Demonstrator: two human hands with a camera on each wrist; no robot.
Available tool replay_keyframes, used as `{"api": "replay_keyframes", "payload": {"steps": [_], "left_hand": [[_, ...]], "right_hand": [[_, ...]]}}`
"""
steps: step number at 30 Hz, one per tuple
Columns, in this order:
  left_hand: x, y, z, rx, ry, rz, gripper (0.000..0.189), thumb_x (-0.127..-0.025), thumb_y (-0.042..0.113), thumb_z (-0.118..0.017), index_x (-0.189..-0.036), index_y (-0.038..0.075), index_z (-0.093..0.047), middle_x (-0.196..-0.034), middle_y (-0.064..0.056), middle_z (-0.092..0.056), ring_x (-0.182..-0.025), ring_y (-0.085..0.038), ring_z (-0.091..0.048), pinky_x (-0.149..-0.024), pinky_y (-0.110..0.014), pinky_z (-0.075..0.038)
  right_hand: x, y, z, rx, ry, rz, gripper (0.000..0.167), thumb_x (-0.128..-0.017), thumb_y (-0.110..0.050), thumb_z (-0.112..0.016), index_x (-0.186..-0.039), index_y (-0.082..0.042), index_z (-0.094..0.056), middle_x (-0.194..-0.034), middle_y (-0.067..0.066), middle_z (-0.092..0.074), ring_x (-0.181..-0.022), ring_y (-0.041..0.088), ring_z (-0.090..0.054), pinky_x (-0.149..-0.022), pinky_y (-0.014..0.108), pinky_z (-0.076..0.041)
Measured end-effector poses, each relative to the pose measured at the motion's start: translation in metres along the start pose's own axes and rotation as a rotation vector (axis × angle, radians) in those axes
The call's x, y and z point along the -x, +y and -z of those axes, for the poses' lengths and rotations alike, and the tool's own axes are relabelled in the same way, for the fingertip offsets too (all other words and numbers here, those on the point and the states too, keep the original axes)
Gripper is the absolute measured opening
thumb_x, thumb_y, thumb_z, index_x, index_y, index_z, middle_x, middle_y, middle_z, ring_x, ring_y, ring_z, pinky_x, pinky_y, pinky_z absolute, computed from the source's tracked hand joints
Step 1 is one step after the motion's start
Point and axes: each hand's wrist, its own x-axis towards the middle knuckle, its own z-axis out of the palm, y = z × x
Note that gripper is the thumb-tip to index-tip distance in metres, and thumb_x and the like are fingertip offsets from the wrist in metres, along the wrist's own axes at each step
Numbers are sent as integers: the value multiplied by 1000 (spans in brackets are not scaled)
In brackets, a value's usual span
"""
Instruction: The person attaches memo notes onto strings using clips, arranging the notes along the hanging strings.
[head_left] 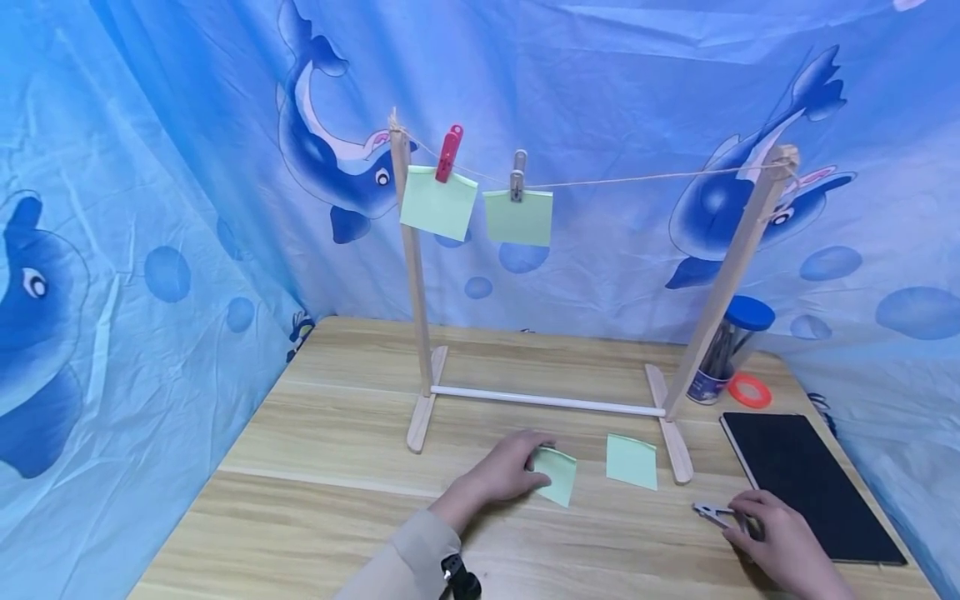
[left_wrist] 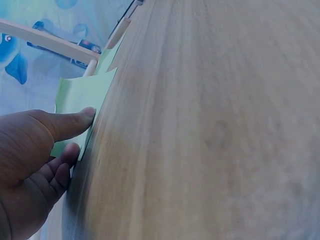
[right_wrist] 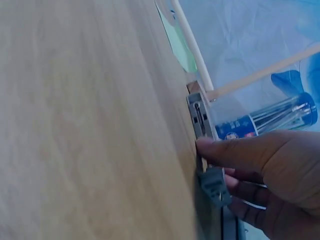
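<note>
In the head view my left hand [head_left: 504, 468] is at the table's middle, pinching a pale green sticky note [head_left: 558, 480] by its left side. The left wrist view has the thumb on top of this note [left_wrist: 82, 95] and fingers beneath it. My right hand [head_left: 776, 533], low on the right, holds a grey clothespin [head_left: 711, 514] between thumb and fingers. The right wrist view gives the clothespin [right_wrist: 216, 186] from close by, near the tabletop. Another green sticky note [head_left: 632, 461] lies flat on the table between the hands.
Behind the hands stands a wooden frame [head_left: 722, 292] with a string [head_left: 645, 178]. A red clothespin [head_left: 449, 154] and a grey one [head_left: 517, 177] each hold a green note there. A black notebook [head_left: 813, 483], orange ring [head_left: 750, 391] and blue-lidded jar [head_left: 723, 354] are on the right.
</note>
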Motion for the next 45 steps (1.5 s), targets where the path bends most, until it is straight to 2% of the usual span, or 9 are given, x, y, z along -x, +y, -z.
{"api": "replay_keyframes", "payload": {"steps": [7, 13, 17, 23, 27, 30, 35, 40, 45], "left_hand": [[1, -4, -1, 84, 23, 36, 47, -89, 8, -77, -134, 5, -63, -92, 7, -57, -70, 0, -49, -62, -16, -46], [2, -8, -1, 165, 79, 28, 18, -87, 1, -76, -105, 5, -75, -80, 6, -64, -66, 0, -50, -59, -17, -46], [3, -11, -2, 210, 130, 11, 19, -87, -5, -73, -97, 9, -79, -93, 4, -73, -75, 0, -56, -66, -18, -48], [5, -10, -1, 485, 161, 107, 21, -91, -11, -66, -106, 1, -76, -93, -6, -75, -62, -7, -64, -54, -23, -56], [4, -7, -2, 618, 191, 191, 22, -91, -10, -67, -111, -3, -73, -81, -9, -73, -61, -13, -68, -54, -26, -59], [1, -6, -1, 640, 252, 225, 22, -89, -7, -70, -111, -4, -72, -78, -10, -73, -66, -15, -70, -60, -25, -60], [-4, -2, 6, 693, 309, 222, 19, -88, -12, -68, -105, -5, -74, -82, -14, -73, -70, -21, -72, -62, -30, -62], [-9, 6, 20, 741, 332, 238, 21, -90, -8, -68, -111, -9, -70, -85, -14, -72, -71, -19, -72, -66, -31, -62], [-16, 16, 39, 706, 375, 225, 19, -93, -1, -70, -111, -5, -73, -87, -12, -73, -71, -34, -72, -59, -29, -60]], "right_hand": [[4, 0, 0, -103, 33, -95, 42, -87, -34, -80, -109, 0, -72, -86, 0, -60, -71, 14, -49, -55, 25, -38], [7, -3, -4, -249, 178, -161, 45, -96, -34, -72, -121, 3, -67, -88, 3, -70, -67, 7, -56, -54, 22, -48], [8, -6, -6, -352, 261, -161, 38, -96, -25, -72, -122, 3, -66, -90, 9, -73, -68, 0, -59, -55, 20, -50], [8, -12, -5, -538, 250, -235, 45, -97, -22, -72, -131, 5, -60, -103, 17, -74, -73, 6, -71, -59, 24, -58], [4, -15, -6, -676, 270, -272, 48, -93, -17, -76, -131, 6, -60, -100, -6, -75, -75, 10, -74, -62, 28, -61], [2, -15, -6, -783, 294, -250, 48, -91, -12, -78, -129, 9, -59, -95, -21, -71, -78, 7, -74, -64, 27, -61], [0, -17, -5, -891, 329, -172, 41, -92, -6, -75, -127, 8, -61, -93, -17, -73, -76, 7, -74, -63, 26, -61], [-5, -23, -1, -840, 392, -92, 37, -95, -2, -70, -129, 11, -60, -90, -15, -74, -72, 7, -73, -63, 22, -60], [-16, -33, 11, -857, 421, 69, 29, -93, 11, -65, -122, 13, -63, -89, -10, -74, -72, 6, -72, -62, 20, -58]]}}
